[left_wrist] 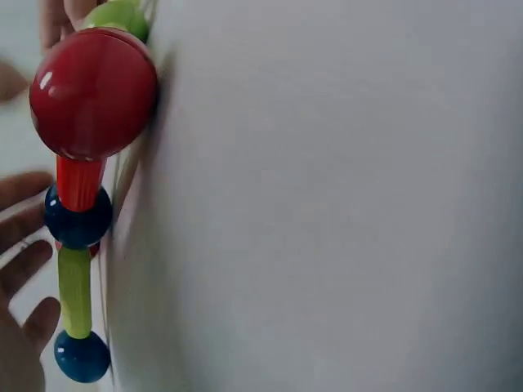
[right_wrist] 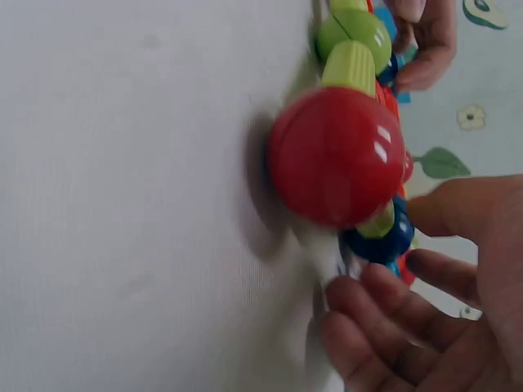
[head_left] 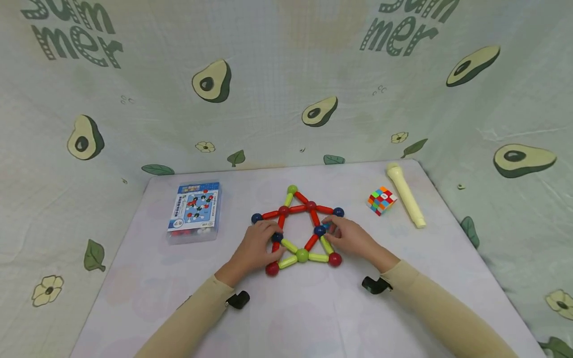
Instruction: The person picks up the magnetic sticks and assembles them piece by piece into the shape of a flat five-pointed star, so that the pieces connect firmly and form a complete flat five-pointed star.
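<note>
Touching star frame (head_left: 299, 226), fingers (right_wrist: 384, 306) seemingly relaxed

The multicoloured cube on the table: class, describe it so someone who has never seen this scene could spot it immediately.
Start at the white table and go to its far right corner, past the rod-and-ball star between the hands. There, just left of a long cream flashlight, sits the puzzle cube. It is the only boxy thing there with small squares of many colours on each face.
</note>
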